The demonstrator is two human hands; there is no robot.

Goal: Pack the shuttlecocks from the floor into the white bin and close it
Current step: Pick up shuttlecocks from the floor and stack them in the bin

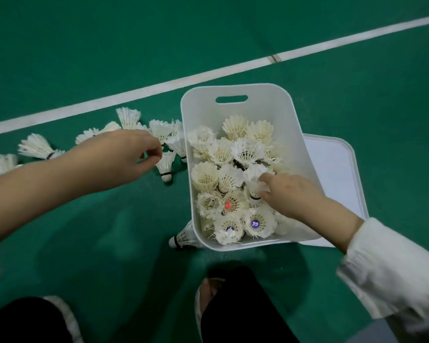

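Dark trouser knees [235, 308] fill the bottom edge of the view, closest to the camera, above a green sports floor [109, 58] crossed by a white painted line [159, 86].

Just beyond the knees stands the white bin [235, 95], open, with a slot handle in its far wall. It is packed with shuttlecocks [233, 169] standing feathers up, in several rows. One has an orange mark inside, and two near the front show blue marks.

Behind and to the right of the bin lies its white lid [337, 174], flat on the floor and partly hidden by the bin.

On the right, the right hand [290, 194], in a white sleeve [391, 268], reaches over the bin's right wall. Its grip is closed on a white shuttlecock [256, 184] among the packed ones, fingers pinching the feathers.

On the left, the left hand [124, 154] stretches out over the floor, with the forearm bare. Its thumb and fingers are drawn together at a shuttlecock [165, 167] that lies just left of the bin; whether they have actually taken hold of it cannot be told.

More loose shuttlecocks [37, 146] lie scattered in a line on the floor to the left of the bin, partly hidden behind the left arm. One more [183, 237] lies on its side against the bin's near left corner, half tucked beneath it.
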